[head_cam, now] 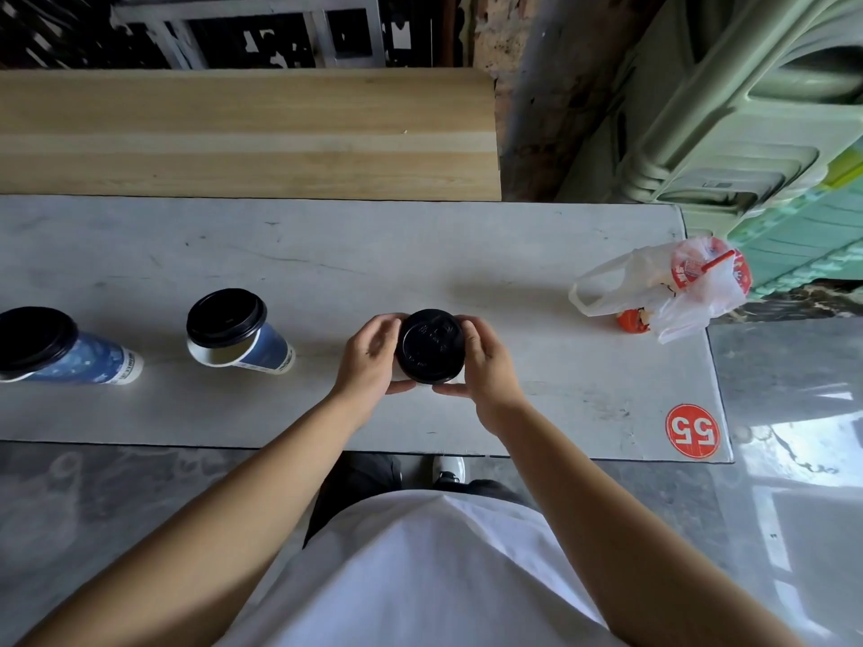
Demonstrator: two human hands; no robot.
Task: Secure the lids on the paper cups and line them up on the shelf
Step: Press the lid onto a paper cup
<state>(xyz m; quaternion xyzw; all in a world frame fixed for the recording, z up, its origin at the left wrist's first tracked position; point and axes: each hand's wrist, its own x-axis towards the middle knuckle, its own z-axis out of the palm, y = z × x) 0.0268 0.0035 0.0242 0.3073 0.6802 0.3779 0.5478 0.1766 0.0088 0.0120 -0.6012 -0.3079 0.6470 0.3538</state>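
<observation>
Grey table below: my left hand at nine, right hand at three, both curl round the lid.

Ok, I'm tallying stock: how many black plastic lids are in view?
3: one black plastic lid on the blue paper cup at the far left, one askew on the next blue cup, one between the left hand and right hand. None looks hidden.

lids: black matt plastic | cups: printed blue paper | table: pale, scuffed, matt | shelf: light grained wood | bag: thin translucent plastic | floor: glossy stone
</observation>
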